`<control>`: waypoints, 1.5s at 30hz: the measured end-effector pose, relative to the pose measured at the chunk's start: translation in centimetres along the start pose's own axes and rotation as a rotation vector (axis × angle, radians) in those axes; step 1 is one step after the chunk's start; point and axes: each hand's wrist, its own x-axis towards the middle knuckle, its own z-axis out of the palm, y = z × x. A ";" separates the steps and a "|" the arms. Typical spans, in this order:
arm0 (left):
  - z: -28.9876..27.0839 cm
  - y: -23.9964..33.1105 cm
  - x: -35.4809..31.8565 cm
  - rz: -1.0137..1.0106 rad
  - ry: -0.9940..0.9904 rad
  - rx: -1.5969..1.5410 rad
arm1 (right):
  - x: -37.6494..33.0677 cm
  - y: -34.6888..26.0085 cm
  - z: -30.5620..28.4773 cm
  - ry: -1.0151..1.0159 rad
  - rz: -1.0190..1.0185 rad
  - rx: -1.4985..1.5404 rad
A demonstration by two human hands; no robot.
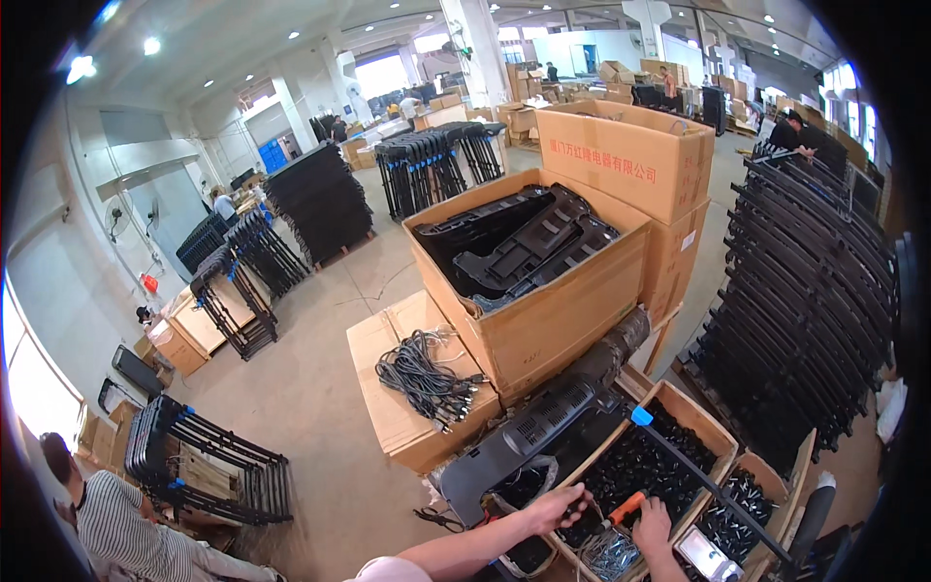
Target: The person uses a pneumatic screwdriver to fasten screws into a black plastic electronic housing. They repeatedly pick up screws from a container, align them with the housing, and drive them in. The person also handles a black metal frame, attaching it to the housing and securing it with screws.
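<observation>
My left hand is over the near left edge of a box full of small black parts. Its fingers are curled into a pinch, and anything between them is too small to make out. Close by on the right, my right hand has its fingers bent against an orange-handled tool, which slants down toward the left hand. Loose silver screws lie just below the tool. A long black bar with a blue piece on it crosses the box to the right.
A long black plastic housing lies beyond my hands. Behind it, a large carton holds black panels, beside a bundle of black cables. Tall stacked black frames stand right. A person in a striped shirt is at lower left.
</observation>
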 end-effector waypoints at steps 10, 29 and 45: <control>-3.5 -4.8 -3.4 -0.029 -0.019 0.053 | -4.0 1.9 10.1 -0.583 0.179 -0.527; -8.2 -3.1 -10.1 0.150 -0.114 0.079 | -5.7 13.7 16.5 -0.422 -0.071 -0.364; -10.9 -2.5 -10.7 0.221 -0.012 0.063 | -5.6 3.9 6.3 -0.378 0.300 0.757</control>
